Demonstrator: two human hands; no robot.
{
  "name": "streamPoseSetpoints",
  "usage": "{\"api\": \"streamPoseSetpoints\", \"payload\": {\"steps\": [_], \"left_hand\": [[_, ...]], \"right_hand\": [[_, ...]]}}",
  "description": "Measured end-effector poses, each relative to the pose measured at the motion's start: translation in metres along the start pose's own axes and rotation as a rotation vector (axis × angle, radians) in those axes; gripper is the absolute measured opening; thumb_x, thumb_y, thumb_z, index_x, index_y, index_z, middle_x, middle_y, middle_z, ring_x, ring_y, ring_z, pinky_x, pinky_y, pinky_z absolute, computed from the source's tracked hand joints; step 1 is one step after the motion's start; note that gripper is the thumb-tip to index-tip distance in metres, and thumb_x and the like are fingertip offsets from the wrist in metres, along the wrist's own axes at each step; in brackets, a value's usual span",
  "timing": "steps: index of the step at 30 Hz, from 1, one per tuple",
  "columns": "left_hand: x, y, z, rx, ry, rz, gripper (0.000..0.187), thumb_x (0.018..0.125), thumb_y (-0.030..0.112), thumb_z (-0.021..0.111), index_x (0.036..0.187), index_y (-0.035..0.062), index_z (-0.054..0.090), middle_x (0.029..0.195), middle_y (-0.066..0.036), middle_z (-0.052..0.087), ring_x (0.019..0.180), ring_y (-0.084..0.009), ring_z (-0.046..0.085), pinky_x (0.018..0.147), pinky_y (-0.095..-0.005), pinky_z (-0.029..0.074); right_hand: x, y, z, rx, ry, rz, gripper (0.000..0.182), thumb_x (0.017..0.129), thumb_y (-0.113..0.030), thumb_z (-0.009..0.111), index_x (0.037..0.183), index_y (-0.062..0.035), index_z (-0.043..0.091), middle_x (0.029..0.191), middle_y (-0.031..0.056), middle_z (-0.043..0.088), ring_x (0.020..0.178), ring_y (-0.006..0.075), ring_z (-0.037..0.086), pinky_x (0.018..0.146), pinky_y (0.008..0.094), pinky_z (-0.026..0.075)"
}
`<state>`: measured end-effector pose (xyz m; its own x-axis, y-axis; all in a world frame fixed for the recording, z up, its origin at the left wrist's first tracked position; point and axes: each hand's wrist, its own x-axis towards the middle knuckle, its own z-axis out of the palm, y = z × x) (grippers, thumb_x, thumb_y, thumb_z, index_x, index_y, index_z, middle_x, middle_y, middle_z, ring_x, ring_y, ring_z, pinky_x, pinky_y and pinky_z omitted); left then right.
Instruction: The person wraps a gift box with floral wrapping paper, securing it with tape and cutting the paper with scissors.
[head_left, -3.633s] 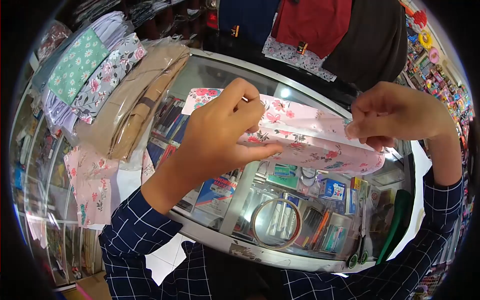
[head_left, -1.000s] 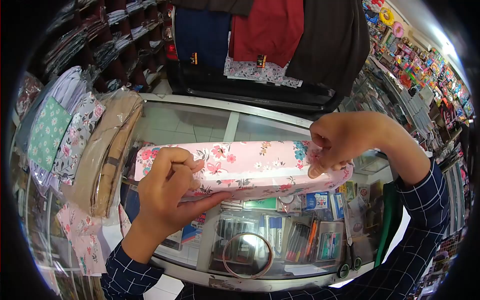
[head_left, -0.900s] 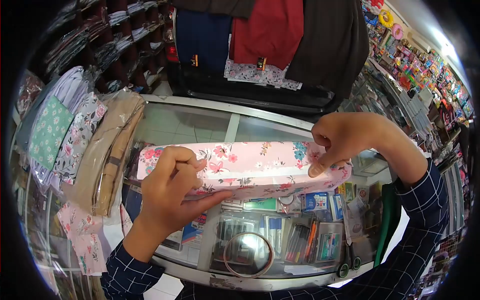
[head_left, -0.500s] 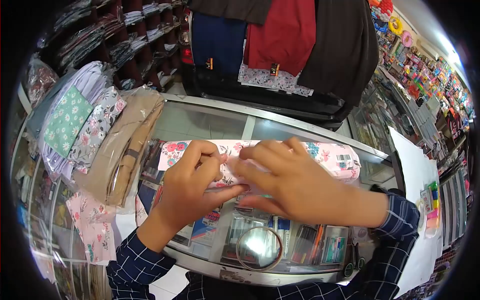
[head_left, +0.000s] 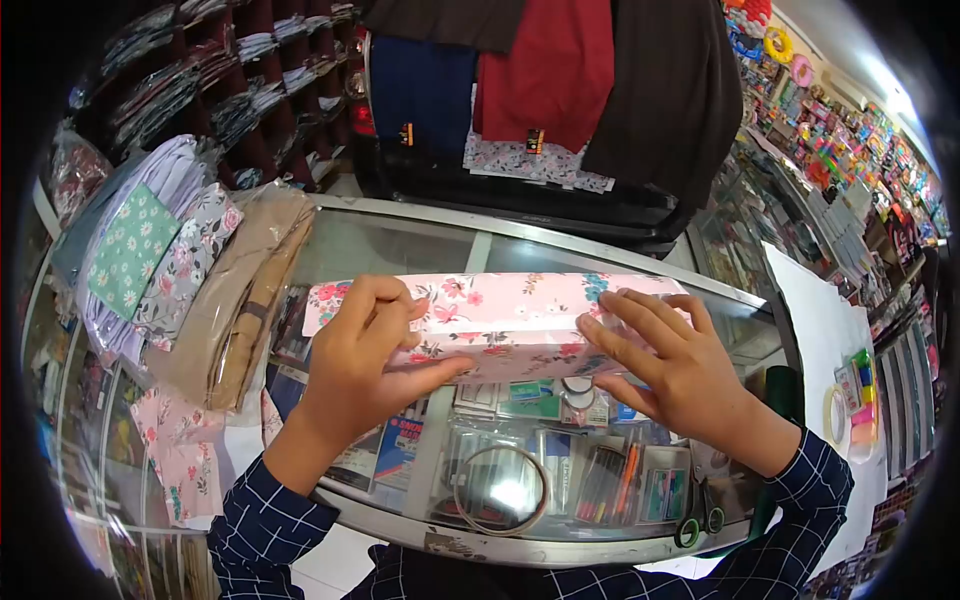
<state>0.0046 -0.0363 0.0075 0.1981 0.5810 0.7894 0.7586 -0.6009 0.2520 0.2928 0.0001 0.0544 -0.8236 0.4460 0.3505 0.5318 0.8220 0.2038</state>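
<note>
A long box-shaped parcel in pink floral wrapping paper (head_left: 500, 312) lies across the glass counter. A straight pale strip runs along its near top edge. My left hand (head_left: 365, 375) grips the left part, fingers curled on top and thumb along the near side. On the right part, my right hand (head_left: 675, 360) has its fingers over the top and near edge, the thumb lower on the near side. Closer to me, a ring-shaped roll (head_left: 502, 490) that looks like clear tape lies on the glass. Black-and-green scissors (head_left: 700, 515) lie to its right.
Plastic-bagged clothes (head_left: 225, 300) are piled on the left, beside a pink floral paper piece (head_left: 180, 455). White sheets (head_left: 825, 330) lie at right with a small tape roll (head_left: 835, 415) and coloured markers (head_left: 865, 395). Folded trousers (head_left: 545, 70) hang beyond the counter's metal edge.
My right hand has slid right along the parcel, away from my left hand, uncovering its middle and the near-edge strip. My left hand keeps its grip. The view has shifted slightly.
</note>
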Motion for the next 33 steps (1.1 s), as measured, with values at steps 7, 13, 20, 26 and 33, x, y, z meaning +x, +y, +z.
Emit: {"api": "streamPoseSetpoints", "payload": {"steps": [7, 13, 20, 26, 33], "left_hand": [[-0.001, -0.001, 0.001, 0.062, 0.004, 0.039, 0.047, 0.058, 0.021, 0.088, 0.085, -0.0033, 0.058, 0.088, -0.008, 0.051, 0.061, -0.0137, 0.054, 0.054, -0.0253, 0.047], [0.0, 0.001, 0.0, 0.079, -0.008, 0.057, 0.05, 0.058, 0.022, 0.089, 0.088, -0.0054, 0.06, 0.092, -0.01, 0.053, 0.062, -0.0145, 0.058, 0.053, -0.0239, 0.051], [0.0, 0.0, 0.0, 0.052, -0.02, 0.036, 0.049, 0.058, 0.02, 0.089, 0.086, -0.0053, 0.058, 0.093, -0.011, 0.052, 0.066, -0.0153, 0.058, 0.055, -0.024, 0.052], [0.003, 0.003, -0.001, 0.062, -0.032, 0.029, 0.049, 0.058, 0.019, 0.089, 0.086, -0.0053, 0.056, 0.093, -0.011, 0.052, 0.072, -0.0174, 0.06, 0.058, -0.0252, 0.055], [0.0, 0.005, -0.001, 0.039, -0.007, 0.041, 0.042, 0.063, 0.019, 0.086, 0.091, 0.0023, 0.059, 0.097, -0.013, 0.055, 0.081, -0.0266, 0.06, 0.065, -0.0338, 0.052]], "right_hand": [[-0.007, 0.027, -0.035, -0.103, 0.1, 0.039, 0.036, 0.081, -0.03, 0.069, 0.109, -0.0087, 0.063, 0.12, 0.0111, 0.058, 0.113, 0.0263, 0.054, 0.095, 0.0469, 0.037], [-0.004, 0.017, -0.008, 0.151, 0.052, 0.001, 0.046, 0.084, -0.029, 0.066, 0.127, -0.0156, 0.058, 0.128, 0.0141, 0.053, 0.12, 0.0278, 0.05, 0.098, 0.0458, 0.036], [-0.035, 0.034, -0.005, 0.25, 0.079, 0.172, 0.027, 0.082, -0.02, 0.068, 0.107, -0.011, 0.07, 0.132, 0.0184, 0.05, 0.124, 0.0354, 0.046, 0.099, 0.0439, 0.036], [-0.039, 0.043, -0.018, 0.293, 0.175, 0.303, 0.028, 0.082, -0.019, 0.068, 0.106, -0.0062, 0.064, 0.132, 0.0163, 0.049, 0.125, 0.0335, 0.045, 0.1, 0.0418, 0.034], [0.018, 0.011, -0.007, 0.233, 0.082, -0.04, 0.044, 0.084, -0.022, 0.063, 0.124, -0.0069, 0.051, 0.136, 0.013, 0.046, 0.127, 0.026, 0.044, 0.1, 0.0493, 0.033]]}}
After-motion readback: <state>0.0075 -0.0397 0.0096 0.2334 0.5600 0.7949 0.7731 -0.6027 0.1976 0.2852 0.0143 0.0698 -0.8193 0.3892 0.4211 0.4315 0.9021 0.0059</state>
